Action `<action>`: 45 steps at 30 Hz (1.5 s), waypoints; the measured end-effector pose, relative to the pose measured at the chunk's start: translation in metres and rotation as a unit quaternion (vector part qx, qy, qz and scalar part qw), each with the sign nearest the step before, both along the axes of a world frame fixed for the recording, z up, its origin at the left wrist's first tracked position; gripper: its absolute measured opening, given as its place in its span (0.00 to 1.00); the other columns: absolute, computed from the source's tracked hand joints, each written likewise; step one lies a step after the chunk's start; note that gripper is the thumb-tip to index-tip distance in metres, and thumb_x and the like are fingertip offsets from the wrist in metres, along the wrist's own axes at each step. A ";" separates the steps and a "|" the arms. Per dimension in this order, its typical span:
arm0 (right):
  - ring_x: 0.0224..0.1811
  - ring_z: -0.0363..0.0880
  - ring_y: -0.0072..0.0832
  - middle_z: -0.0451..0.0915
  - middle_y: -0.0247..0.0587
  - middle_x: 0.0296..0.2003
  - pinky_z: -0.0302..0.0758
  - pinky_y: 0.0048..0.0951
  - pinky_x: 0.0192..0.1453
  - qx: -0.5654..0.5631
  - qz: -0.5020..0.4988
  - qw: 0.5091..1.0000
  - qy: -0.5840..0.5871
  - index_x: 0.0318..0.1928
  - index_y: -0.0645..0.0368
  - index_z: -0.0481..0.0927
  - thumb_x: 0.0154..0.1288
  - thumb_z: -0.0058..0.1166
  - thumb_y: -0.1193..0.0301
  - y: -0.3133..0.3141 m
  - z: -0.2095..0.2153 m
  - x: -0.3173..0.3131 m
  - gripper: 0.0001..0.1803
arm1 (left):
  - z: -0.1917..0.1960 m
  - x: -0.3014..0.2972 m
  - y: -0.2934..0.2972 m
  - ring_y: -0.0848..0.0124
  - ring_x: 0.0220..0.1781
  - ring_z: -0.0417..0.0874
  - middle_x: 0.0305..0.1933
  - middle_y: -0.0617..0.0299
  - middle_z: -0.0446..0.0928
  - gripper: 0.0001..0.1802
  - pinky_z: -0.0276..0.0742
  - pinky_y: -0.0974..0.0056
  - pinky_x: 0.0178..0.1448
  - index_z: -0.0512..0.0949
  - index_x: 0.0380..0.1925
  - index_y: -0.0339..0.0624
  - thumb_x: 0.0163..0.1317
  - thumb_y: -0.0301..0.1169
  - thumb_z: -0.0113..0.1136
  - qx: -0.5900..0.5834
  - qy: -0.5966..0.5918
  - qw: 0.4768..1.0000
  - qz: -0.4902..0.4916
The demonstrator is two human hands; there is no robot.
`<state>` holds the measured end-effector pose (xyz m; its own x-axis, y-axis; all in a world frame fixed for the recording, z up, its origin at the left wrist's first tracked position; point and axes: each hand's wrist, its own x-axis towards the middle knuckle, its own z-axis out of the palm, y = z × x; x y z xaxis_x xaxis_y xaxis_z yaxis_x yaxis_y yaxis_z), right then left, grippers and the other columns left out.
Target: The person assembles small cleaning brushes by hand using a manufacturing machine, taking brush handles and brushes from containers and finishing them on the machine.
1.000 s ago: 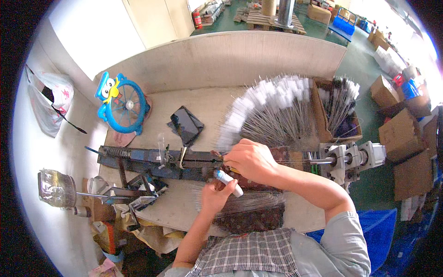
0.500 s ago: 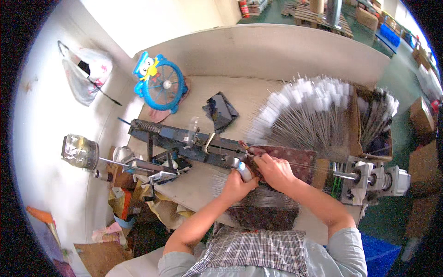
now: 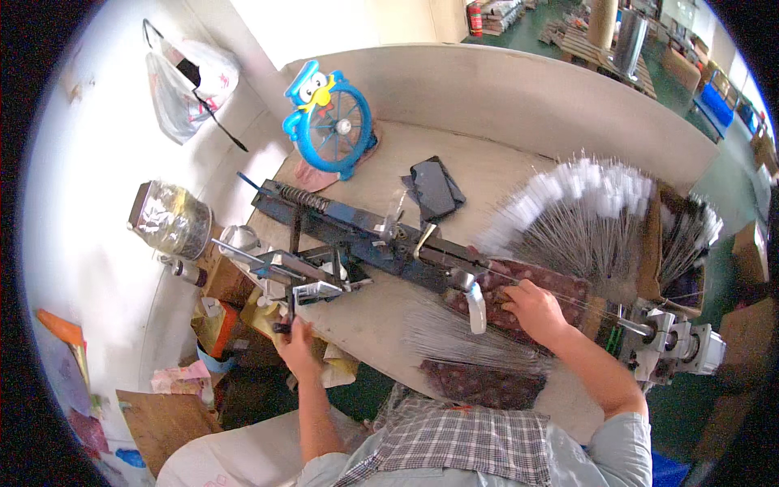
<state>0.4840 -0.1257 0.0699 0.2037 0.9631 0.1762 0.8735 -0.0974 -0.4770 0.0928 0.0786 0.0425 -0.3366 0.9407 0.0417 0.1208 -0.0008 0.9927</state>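
My left hand [image 3: 299,351] is closed at the black grip of a crank handle [image 3: 281,328], below the left end of a long dark metal bench fixture [image 3: 349,239]. To the right, my right hand [image 3: 535,313] has its fingers drawn together over a dark red patterned cloth [image 3: 572,284], beside the fixture's right end. What its fingertips hold is too small to make out. A lever with a white-wrapped grip [image 3: 476,310] hangs from that end, free of both hands. Many thin metal wires [image 3: 466,341] lie in a bundle in front of it.
White-tipped wire brushes [image 3: 596,195] fan out at the back right, beside a cardboard box [image 3: 652,243] holding more. A motor-like chuck unit [image 3: 673,341] stands at the right edge. Behind the fixture are a phone [image 3: 432,188] and a blue cartoon fan [image 3: 334,126]. A clear jar [image 3: 174,223] sits left.
My left hand has left the white-wrapped lever and moved left and down to the crank handle. The lever now hangs lower. My right hand stays over the red cloth; the view has shifted.
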 end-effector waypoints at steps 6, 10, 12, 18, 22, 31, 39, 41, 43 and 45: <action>0.34 0.76 0.41 0.72 0.42 0.32 0.76 0.37 0.39 -0.024 -0.009 1.000 -0.006 0.44 0.57 0.75 0.56 0.55 0.68 0.001 0.001 -0.001 0.14 | -0.013 0.073 -0.030 0.70 0.35 0.79 0.37 0.58 0.78 0.18 0.73 0.68 0.36 0.75 0.39 0.41 0.58 0.44 0.58 -0.271 -0.297 0.895 -0.195; 0.36 0.76 0.43 0.72 0.44 0.34 0.76 0.38 0.41 -0.058 -0.001 0.998 -0.002 0.44 0.57 0.76 0.57 0.54 0.70 0.000 0.011 0.000 0.13 | 0.009 0.112 -0.007 0.69 0.34 0.78 0.36 0.59 0.78 0.18 0.74 0.64 0.36 0.75 0.38 0.43 0.58 0.45 0.58 -0.365 -0.357 0.821 -0.258; 0.37 0.75 0.43 0.72 0.45 0.35 0.75 0.39 0.41 -0.073 -0.002 0.997 0.011 0.45 0.58 0.75 0.57 0.53 0.71 -0.005 0.018 0.000 0.13 | 0.007 0.117 0.008 0.70 0.32 0.78 0.34 0.60 0.78 0.16 0.75 0.63 0.38 0.76 0.35 0.44 0.57 0.45 0.58 -0.378 -0.341 0.813 -0.282; 0.39 0.75 0.45 0.73 0.47 0.35 0.75 0.39 0.42 -0.101 0.003 0.994 0.033 0.45 0.58 0.76 0.57 0.50 0.76 -0.018 0.030 -0.004 0.14 | 0.000 0.117 0.004 0.71 0.30 0.78 0.29 0.63 0.77 0.13 0.75 0.63 0.37 0.76 0.32 0.42 0.55 0.39 0.61 -0.336 -0.329 0.848 -0.246; 0.36 0.76 0.45 0.74 0.47 0.37 0.75 0.38 0.41 -0.051 0.020 0.996 0.074 0.44 0.60 0.76 0.54 0.51 0.79 -0.026 0.053 -0.007 0.14 | 0.002 0.124 -0.001 0.72 0.30 0.78 0.28 0.64 0.77 0.11 0.75 0.65 0.35 0.76 0.31 0.41 0.55 0.37 0.61 -0.314 -0.328 0.859 -0.238; 0.31 0.76 0.38 0.78 0.40 0.26 0.74 0.34 0.37 0.121 -0.063 0.991 -0.007 0.36 0.59 0.80 0.47 0.59 0.76 -0.026 0.097 0.023 0.12 | 0.042 0.167 -0.072 0.68 0.26 0.79 0.27 0.56 0.78 0.08 0.75 0.66 0.32 0.75 0.27 0.39 0.59 0.32 0.55 -0.132 -0.169 0.915 -0.343; 0.32 0.77 0.38 0.80 0.42 0.28 0.74 0.33 0.38 0.094 -0.115 0.986 0.080 0.34 0.60 0.81 0.45 0.62 0.75 -0.050 0.088 0.028 0.11 | 0.000 0.130 -0.023 0.71 0.28 0.78 0.27 0.63 0.78 0.21 0.75 0.66 0.32 0.76 0.32 0.43 0.60 0.51 0.53 -0.339 -0.298 0.859 -0.240; 0.31 0.77 0.38 0.80 0.42 0.28 0.74 0.33 0.37 0.082 -0.108 0.987 0.080 0.34 0.60 0.80 0.45 0.62 0.75 -0.049 0.088 0.029 0.11 | 0.006 0.120 -0.012 0.73 0.29 0.77 0.28 0.66 0.78 0.22 0.74 0.66 0.32 0.76 0.33 0.45 0.58 0.53 0.54 -0.324 -0.276 0.876 -0.226; 0.32 0.77 0.39 0.80 0.42 0.28 0.74 0.33 0.38 0.099 -0.093 0.988 0.075 0.34 0.60 0.80 0.45 0.62 0.75 -0.042 0.086 0.028 0.11 | 0.015 0.122 -0.006 0.74 0.30 0.77 0.28 0.66 0.78 0.19 0.74 0.67 0.32 0.76 0.32 0.45 0.58 0.50 0.55 -0.327 -0.264 0.879 -0.226; 0.32 0.77 0.39 0.80 0.42 0.29 0.74 0.33 0.38 0.111 -0.084 0.987 0.075 0.34 0.60 0.80 0.46 0.62 0.75 -0.041 0.084 0.028 0.11 | 0.016 0.123 -0.003 0.75 0.30 0.77 0.28 0.66 0.77 0.17 0.74 0.67 0.31 0.76 0.32 0.45 0.58 0.48 0.57 -0.332 -0.253 0.879 -0.229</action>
